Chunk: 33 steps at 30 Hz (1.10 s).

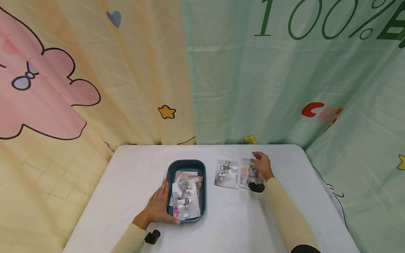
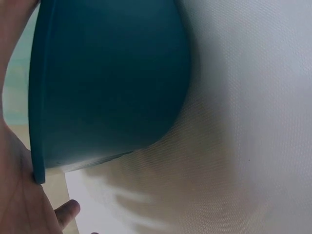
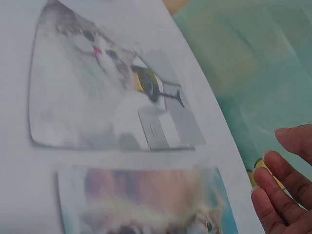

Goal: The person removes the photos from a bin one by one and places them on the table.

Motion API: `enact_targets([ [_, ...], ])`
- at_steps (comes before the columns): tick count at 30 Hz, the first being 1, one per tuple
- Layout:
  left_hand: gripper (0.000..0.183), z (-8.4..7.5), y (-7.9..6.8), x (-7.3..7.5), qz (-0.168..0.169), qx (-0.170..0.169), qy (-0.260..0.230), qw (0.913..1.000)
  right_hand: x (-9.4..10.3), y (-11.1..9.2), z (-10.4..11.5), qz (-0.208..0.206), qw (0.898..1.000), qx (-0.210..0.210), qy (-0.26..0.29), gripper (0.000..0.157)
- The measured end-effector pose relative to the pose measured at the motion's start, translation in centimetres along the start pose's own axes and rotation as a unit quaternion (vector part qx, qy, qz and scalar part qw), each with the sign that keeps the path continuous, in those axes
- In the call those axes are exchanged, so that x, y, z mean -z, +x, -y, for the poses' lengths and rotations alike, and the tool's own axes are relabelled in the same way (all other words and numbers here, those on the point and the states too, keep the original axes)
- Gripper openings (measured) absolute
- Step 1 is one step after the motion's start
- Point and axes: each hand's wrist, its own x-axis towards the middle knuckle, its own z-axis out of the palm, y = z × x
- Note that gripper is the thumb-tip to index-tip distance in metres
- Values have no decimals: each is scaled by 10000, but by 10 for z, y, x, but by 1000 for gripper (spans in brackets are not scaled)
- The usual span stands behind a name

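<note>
My left hand point(image 1: 157, 206) lies along the left side of a dark teal tray point(image 1: 204, 191), its fingers stretched along the rim and the thumb at the near corner. Several picture cards point(image 1: 186, 198) lie loosely stacked in the tray, the top one showing a cat. In the left wrist view the palm meets the rim of the tray's wall point(image 2: 112, 78). Over the far right part of the table, my right hand point(image 1: 262, 165) hovers with loosely bent, empty fingers above a cat picture card point(image 1: 246, 175). Left of that lies another cat card point(image 3: 87, 97), pale grey.
The table point(image 1: 139, 168) has a white cloth and rounded far corners. Printed curtains, yellow point(image 1: 139, 70) on the left and green point(image 1: 240, 80) on the right, hang right behind its far edge. Small black cameras point(image 1: 153, 237) are worn on the wrists.
</note>
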Motion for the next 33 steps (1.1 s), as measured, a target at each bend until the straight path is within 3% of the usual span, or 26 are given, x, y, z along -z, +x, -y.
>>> enact_targets([
  [3,152,-1,1,1,20,5,13,10000,-14,-2,12,202,9996,160,111,37],
  [10,153,-1,5,-1,56,-109,69,9999,-54,-23,32,707,9922,1003,220,27],
  [18,154,0,4,0,94,-85,123,9998,-107,-48,63,1326,9806,1211,787,21],
  [25,153,-1,2,0,34,-79,99,9999,-150,-69,88,2155,9606,1372,1092,25],
  [28,153,0,1,0,37,-45,128,9999,-163,-77,94,2242,9580,1457,1032,24],
  [33,153,1,-2,0,36,-40,159,9999,-188,-86,99,2369,9553,1709,460,22],
])
